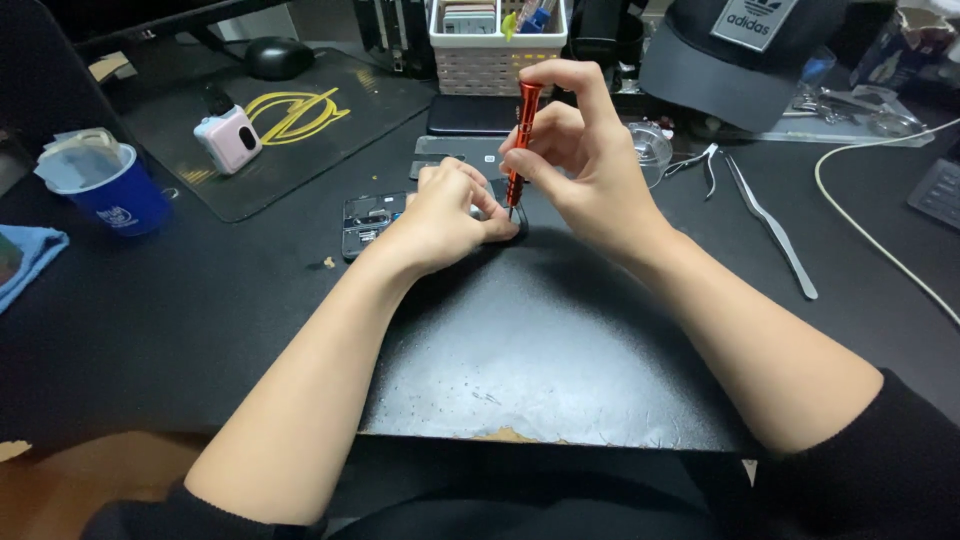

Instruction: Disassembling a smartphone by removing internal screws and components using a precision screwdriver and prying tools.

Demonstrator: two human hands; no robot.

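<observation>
Screwdriver (522, 140), orange-handled, stands nearly upright over the far edge of a dark work mat (540, 350) at mid-desk, its tip down at a small dark part (505, 222) that sits on the mat. The right hand (580, 150) grasps the handle, fingertips pinched around the upper shaft with the index finger arched over the cap. The left hand (445, 215) is curled, pressing down on the small part right beside the tip and steadying it. In my judgement the step in hand is working a screw on that part, with the driver seated and the part held fast; the next move would call for keeping the shaft vertical and the left-hand pressure constant so the tip does not slip. Just left of the hands lies an opened phone frame (368, 222) showing internal parts. On the desk (150, 330) to the right lie tweezers (770, 230) and, nearer the hands, small pliers (700, 165); a white cable (870, 230) curves at the far right. A blue cup (105, 190) stands at left, a pink device (230, 137) on a mousepad (290, 120) behind it. Hidden: the screw itself and the driver tip, both covered by the left fingers; the part cannot be identified. The white basket (495, 50) and cap (730, 50) are cut off by the top edge.
</observation>
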